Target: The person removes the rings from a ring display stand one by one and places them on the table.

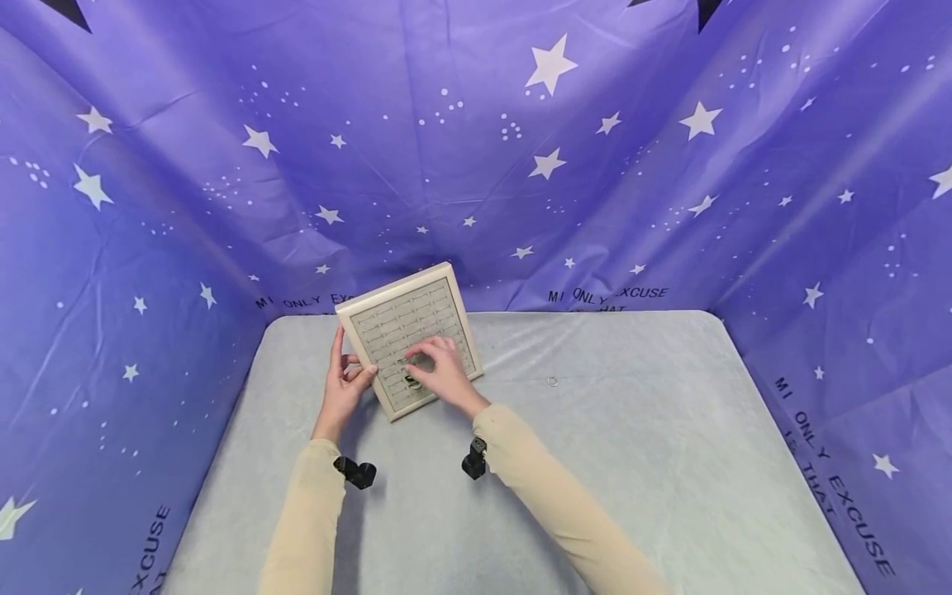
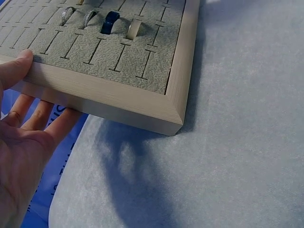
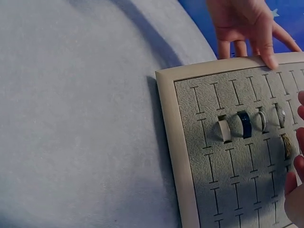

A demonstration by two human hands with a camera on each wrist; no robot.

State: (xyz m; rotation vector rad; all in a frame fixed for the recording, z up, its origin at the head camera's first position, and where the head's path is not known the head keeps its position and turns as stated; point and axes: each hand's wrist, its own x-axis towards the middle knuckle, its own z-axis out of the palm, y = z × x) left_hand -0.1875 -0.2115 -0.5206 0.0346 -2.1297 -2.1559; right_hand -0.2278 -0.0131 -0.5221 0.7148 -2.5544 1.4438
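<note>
A ring display tray (image 1: 362, 307) with a pale wooden frame and a grey slotted pad stands tilted on the table. My left hand (image 1: 344, 395) grips its left side, the thumb on the rim and the fingers beneath. In the slots sit a pale band (image 3: 224, 130), a dark blue ring (image 3: 244, 124), two silver rings, one of them thin and textured (image 3: 263, 120), and a gold ring (image 3: 287, 146). My right hand (image 1: 446, 376) is over the pad, thumb and forefinger close to the rings. Its fingertips are partly cut off in the right wrist view, so any hold is unclear.
A small ring-like thing (image 1: 552, 381) lies on the grey cloth-covered table (image 1: 632, 463), right of the tray. Blue-purple curtains (image 1: 476, 149) with stars surround the table at the back and both sides. Black wrist cameras, one near the right sleeve (image 1: 473, 459), hang over the table.
</note>
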